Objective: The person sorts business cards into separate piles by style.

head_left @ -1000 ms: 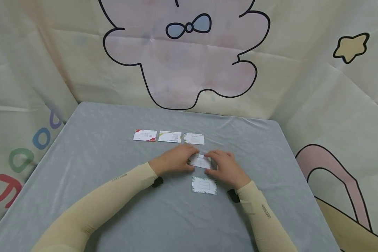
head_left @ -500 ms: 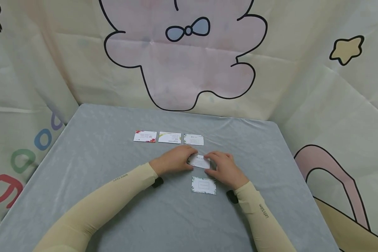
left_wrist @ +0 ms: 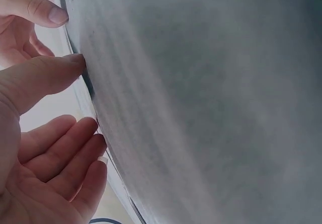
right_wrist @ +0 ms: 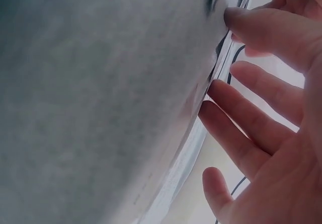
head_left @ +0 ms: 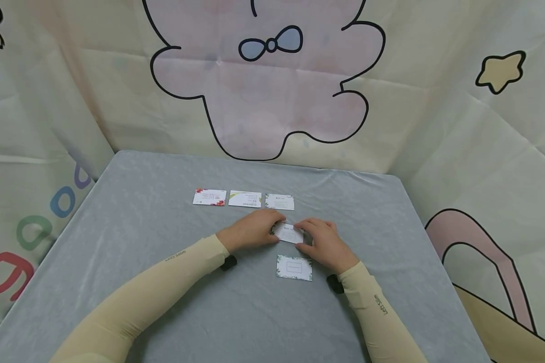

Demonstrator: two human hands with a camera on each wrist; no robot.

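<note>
A white business card (head_left: 288, 233) with dark print lies on the table between my two hands. My left hand (head_left: 254, 228) spans its left edge, thumb near the lower corner and fingertips at the upper one. Opposite it, the right hand (head_left: 328, 245) has its index fingertip at the upper right corner and its thumb by the lower right corner. In the left wrist view the left thumb (left_wrist: 45, 78) stands apart from loosely bent fingers. The right wrist view has the right fingers (right_wrist: 251, 123) spread, tips at the table surface.
Three cards form a row at the back: one with red flowers (head_left: 209, 197), one with a yellow-green curve (head_left: 245, 198), one with a leafy border (head_left: 279, 201). Nearer me lies another leaf-bordered card (head_left: 294, 267). Grey cloth covers the table (head_left: 200, 307); a printed curtain (head_left: 272, 111) hangs behind.
Both hands stay at the middle card, with hardly any movement. The view tilts very slightly; the other cards keep their places.
</note>
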